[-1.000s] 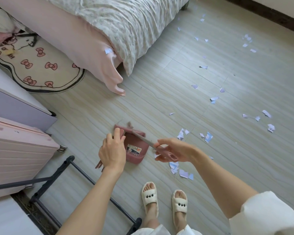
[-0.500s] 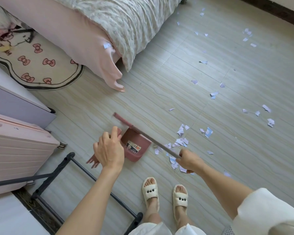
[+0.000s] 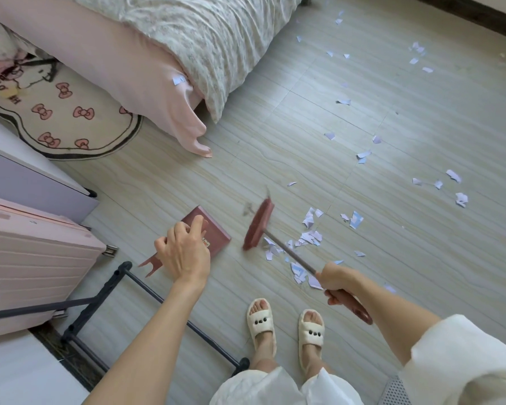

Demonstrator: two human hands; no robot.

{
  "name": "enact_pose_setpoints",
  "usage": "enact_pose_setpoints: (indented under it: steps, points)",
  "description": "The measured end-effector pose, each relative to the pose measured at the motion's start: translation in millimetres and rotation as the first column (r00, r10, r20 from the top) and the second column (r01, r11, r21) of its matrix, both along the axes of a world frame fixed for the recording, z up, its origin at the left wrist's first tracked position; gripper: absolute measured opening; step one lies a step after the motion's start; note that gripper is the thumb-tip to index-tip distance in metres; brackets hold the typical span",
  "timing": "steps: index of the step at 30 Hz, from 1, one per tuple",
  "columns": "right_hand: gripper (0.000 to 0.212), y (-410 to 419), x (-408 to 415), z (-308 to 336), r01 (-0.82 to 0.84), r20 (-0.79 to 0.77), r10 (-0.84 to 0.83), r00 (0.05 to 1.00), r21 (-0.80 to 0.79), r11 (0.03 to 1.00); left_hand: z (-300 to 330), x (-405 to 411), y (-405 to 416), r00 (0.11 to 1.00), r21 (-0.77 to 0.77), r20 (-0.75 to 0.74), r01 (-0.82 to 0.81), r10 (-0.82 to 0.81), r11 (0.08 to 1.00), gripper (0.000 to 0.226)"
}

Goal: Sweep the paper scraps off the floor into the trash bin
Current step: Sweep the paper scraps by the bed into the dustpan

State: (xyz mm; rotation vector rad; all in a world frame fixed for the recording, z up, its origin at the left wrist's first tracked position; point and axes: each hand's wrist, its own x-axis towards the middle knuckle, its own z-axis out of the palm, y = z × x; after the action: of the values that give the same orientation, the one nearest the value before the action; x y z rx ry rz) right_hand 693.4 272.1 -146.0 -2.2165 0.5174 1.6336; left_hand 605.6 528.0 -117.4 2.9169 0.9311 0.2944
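Floor: pale wood-look tiles (image 3: 421, 258) fill most of the frame, with a bed (image 3: 187, 33) in pink and floral covers across the top and a bow-print rug (image 3: 70, 121) at upper left.
Left edge: pink suitcase (image 3: 27, 258) with a black metal rack (image 3: 146, 290) running diagonally below it.
Paper scraps: loose ones (image 3: 453, 175) scattered over the right half, thicker bunch (image 3: 310, 238) at centre, right of the broom head. One bit sits on the pink bed cover.
Left hand: left hand (image 3: 184, 252) reaches in from the bottom, forearm straight, fingers curled round the dustpan's handle, so it's gripping it.
Dustpan: dark pink dustpan (image 3: 214, 229) just left of centre, tilted, pan end toward the broom.
Right hand: right hand (image 3: 338, 283) lower right, wrist bent, fist wrapped tight round the broom handle.
Broom: broom (image 3: 259, 223) head is blurry, just right of the dustpan, not touching it.
Feet: white slippers (image 3: 287, 325) at bottom centre.
Trash bin: can't spot one.
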Motion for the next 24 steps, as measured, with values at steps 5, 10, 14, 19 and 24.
enact_pose_setpoints:
  steps: [5,10,14,19,24]
  points:
    - [0.021,-51,-9,12,-0.239,0.048,0.25,0.967,-0.177,0.955,5,7,-23,0.999,-0.041,-0.016,0.029,-0.03,0.999,0.033]
    - [0.023,-93,-9,26,-0.343,0.08,0.378,0.922,-0.279,0.897,9,11,-51,0.998,-0.061,0.001,0.071,-0.071,0.996,0.032]
    - [0.03,-129,-11,38,-0.338,0.101,0.376,0.921,-0.268,0.902,9,14,-78,0.995,-0.052,-0.025,0.093,-0.094,0.994,0.028]
    - [0.027,-175,-7,57,-0.358,0.084,0.383,0.92,-0.221,0.907,9,13,-119,0.989,-0.017,-0.025,0.149,-0.149,0.989,0.029]
    - [0.033,-200,4,61,-0.518,0.085,0.546,0.833,-0.223,0.826,12,7,-162,0.987,-0.004,-0.056,0.15,-0.15,0.989,0.033]
